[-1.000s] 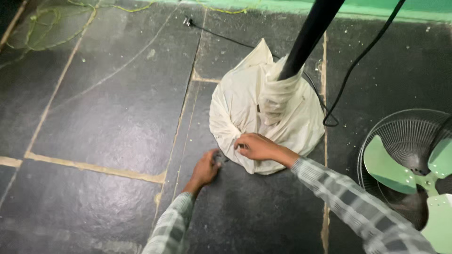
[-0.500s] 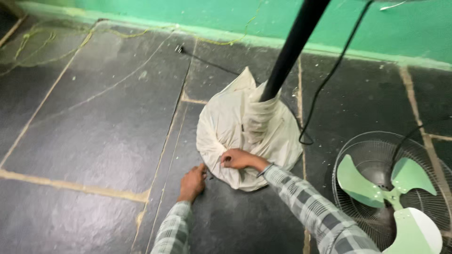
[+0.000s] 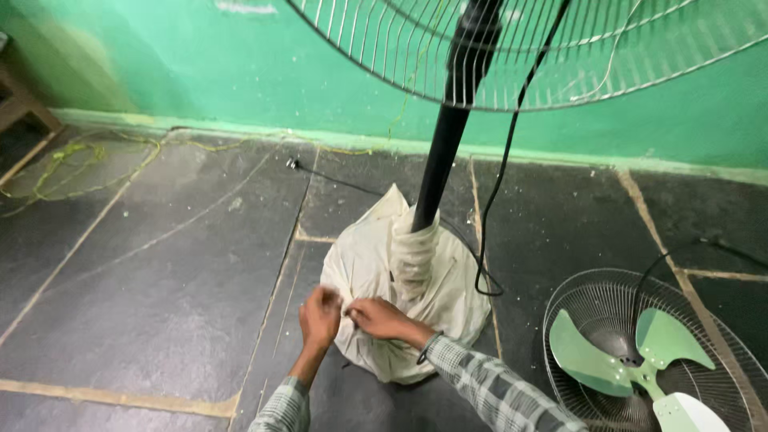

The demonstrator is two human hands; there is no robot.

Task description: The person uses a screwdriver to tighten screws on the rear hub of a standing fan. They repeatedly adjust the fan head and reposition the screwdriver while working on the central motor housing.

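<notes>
Cream cloth, wrapped round the fan stand's base on the floor, is pinched by both hands: left hand, right hand, fingers clamped on it. Loosening or untying seems in hand; a firm pull is called for.

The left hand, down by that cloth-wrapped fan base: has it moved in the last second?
Yes. The left hand has come off the dark floor and onto the cream cloth, closing up to the right hand.
</notes>
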